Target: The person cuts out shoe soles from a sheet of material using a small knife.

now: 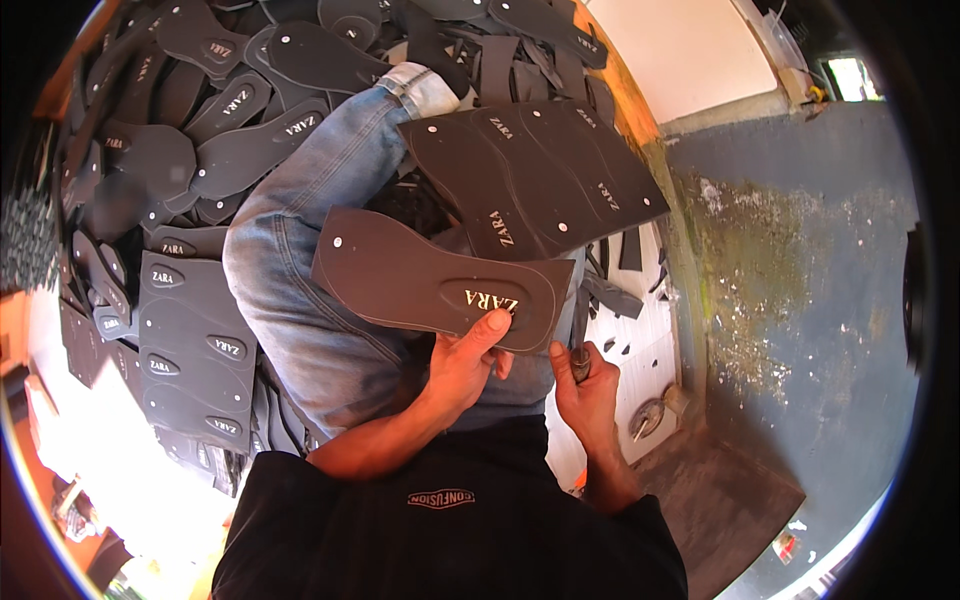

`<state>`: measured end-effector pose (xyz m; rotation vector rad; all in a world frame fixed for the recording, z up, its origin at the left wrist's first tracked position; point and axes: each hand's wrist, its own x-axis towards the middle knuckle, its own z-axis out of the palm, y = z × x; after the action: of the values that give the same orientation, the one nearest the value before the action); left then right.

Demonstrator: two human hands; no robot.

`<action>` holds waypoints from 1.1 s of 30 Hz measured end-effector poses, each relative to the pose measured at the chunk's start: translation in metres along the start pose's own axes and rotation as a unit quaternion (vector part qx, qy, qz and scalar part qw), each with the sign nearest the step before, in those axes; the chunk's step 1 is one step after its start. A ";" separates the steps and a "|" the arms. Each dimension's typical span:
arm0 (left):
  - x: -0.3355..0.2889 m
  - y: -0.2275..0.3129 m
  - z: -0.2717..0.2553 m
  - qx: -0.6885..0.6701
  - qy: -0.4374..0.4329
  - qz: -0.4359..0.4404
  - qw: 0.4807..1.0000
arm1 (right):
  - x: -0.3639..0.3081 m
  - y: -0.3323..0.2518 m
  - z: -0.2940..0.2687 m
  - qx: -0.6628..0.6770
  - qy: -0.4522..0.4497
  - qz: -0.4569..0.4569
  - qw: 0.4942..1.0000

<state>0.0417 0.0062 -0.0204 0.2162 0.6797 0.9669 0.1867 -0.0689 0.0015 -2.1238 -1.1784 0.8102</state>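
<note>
Insole blank [415, 280], one, dark grey, uncut margin around the outline: in the left hand [462, 372], above the lap. Long axis slanting; broad end with white dot up and left, beyond the left fingers; narrower end, with raised oval and gold lettering, down and right, beside the right fingers.

Left fingers: clamped on the blank's near edge, thumb on top, the others below.

Hand tool, slim and knife-like, handle [580, 363], one: in the right hand [588, 390], fingers closed about the handle, dark blade pointing away. Right thumb at the blank's corner; contact cannot be told.

Printed sheet [540, 180], several insole outlines: beyond the fingers of both hands, partly behind the blank.

Jeans [300, 290], faded blue: beneath the blank.

Cut insoles [262, 155], dark, heaped: far left of the left fingers.

Second sheet [195, 340], raised ovals: left of the left fingers.

Offcuts [612, 298], dark: on the pale floor [640, 350], beyond and right of the right fingers.

Round metal piece [647, 418]: right of the right fingers.
</note>
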 end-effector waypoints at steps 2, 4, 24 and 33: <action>-0.002 -0.002 -0.003 -0.007 0.006 -0.009 1.000 | -0.007 0.002 0.001 -0.025 -0.006 0.009 1.000; -0.003 -0.004 -0.009 -0.001 0.004 -0.015 1.000 | -0.011 0.003 0.005 -0.050 -0.014 0.024 0.998; -0.050 0.015 -0.062 0.129 0.013 -0.138 0.982 | 0.031 -0.009 0.024 0.200 -0.238 0.171 0.935; -0.019 0.093 -0.080 0.142 0.127 -0.003 0.982 | -0.009 -0.009 0.030 0.241 -0.310 0.033 0.919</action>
<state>-0.0796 0.0334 -0.0314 0.3445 1.0541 0.8967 0.1563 -0.0677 -0.0094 -1.5394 -1.0430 1.6936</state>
